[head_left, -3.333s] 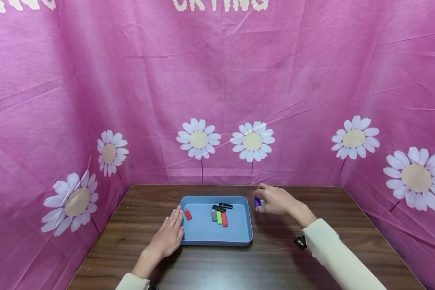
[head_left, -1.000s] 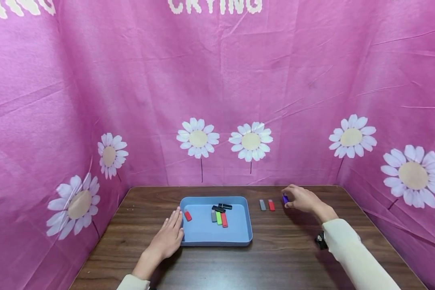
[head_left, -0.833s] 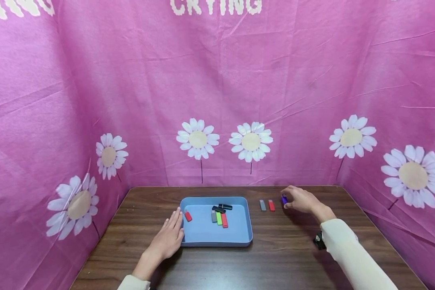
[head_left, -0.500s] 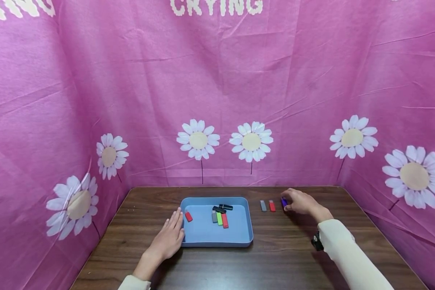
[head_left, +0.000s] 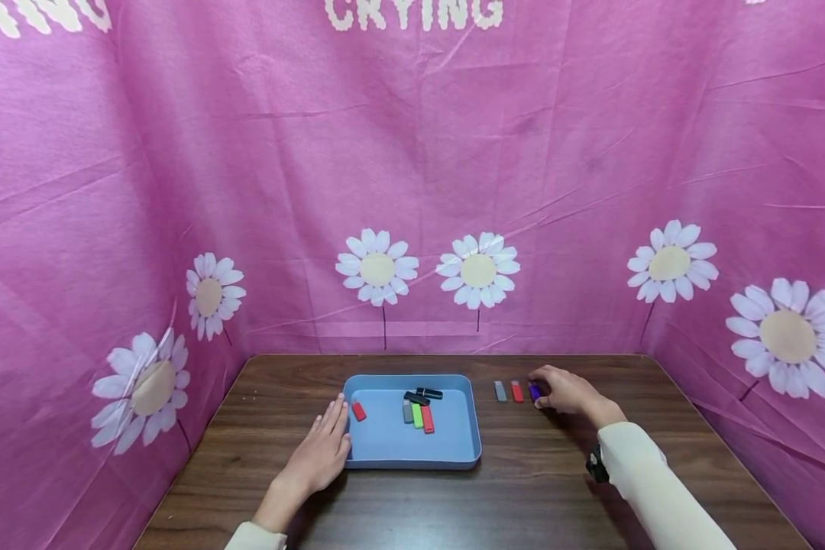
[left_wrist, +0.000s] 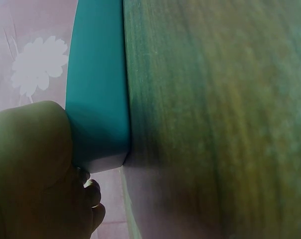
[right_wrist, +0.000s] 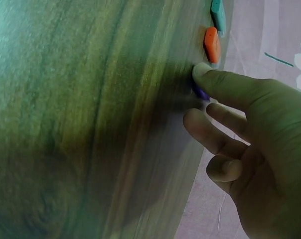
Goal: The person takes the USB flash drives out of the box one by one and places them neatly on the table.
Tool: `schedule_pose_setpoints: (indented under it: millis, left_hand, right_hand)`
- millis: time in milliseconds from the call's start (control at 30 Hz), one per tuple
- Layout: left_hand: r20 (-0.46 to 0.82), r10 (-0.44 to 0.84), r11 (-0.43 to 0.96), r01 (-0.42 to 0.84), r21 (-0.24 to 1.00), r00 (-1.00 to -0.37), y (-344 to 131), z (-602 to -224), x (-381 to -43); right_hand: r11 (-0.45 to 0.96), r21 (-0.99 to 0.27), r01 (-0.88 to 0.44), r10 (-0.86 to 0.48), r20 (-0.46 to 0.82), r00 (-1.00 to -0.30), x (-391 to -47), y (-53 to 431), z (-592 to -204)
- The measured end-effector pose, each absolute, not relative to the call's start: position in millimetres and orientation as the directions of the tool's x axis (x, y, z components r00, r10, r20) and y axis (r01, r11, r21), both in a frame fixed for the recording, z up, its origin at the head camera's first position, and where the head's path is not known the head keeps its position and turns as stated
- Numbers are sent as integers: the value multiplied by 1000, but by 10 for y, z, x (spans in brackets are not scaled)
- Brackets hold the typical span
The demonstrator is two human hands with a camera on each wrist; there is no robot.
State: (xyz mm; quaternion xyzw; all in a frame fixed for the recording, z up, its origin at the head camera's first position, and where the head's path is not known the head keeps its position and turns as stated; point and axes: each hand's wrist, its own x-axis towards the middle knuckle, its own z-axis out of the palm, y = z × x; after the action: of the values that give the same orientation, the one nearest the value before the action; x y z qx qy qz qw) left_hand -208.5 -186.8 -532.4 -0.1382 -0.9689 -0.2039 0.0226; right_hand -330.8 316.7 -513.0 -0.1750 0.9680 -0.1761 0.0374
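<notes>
My right hand (head_left: 567, 391) is at the back right of the table, thumb and fingers pinching a purple USB flash drive (head_left: 535, 392). In the right wrist view the thumb (right_wrist: 225, 82) lies over that drive and covers part of it. To its left, a red USB flash drive (head_left: 517, 392) and a grey USB flash drive (head_left: 500, 391) lie side by side on the wood. My left hand (head_left: 319, 451) rests with straight fingers along the left side of a blue tray (head_left: 385, 447); the left wrist view shows the tray wall (left_wrist: 98, 84) beside the hand.
Inside the tray lie more flash drives: a lone red one (head_left: 359, 412) at the left, and a group with a grey, a green (head_left: 417, 416), a red (head_left: 427, 419) and two black ones (head_left: 429, 393). A pink flowered cloth (head_left: 412, 168) surrounds the brown table (head_left: 412, 504).
My right hand has carried the purple drive rightward from beside the tray, then slightly left and nearer, toward the red drive. The grey and red drives have come into view. My left hand stays put.
</notes>
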Motion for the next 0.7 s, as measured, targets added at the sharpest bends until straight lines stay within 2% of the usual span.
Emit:
schedule_pose_setpoints:
  millis: [433,700]
  left_hand:
    - [94,256,875,272,400,-962,-1863,-5308,-2080]
    - [97,259,877,276,393,-961,-1869,-5330,-2080]
  right_hand:
    - [856,-405,-322,-350,5,-937,-3272,3179,-5125]
    - [857,-384,-345,-366,18,-930,-3276,3209,-5125]
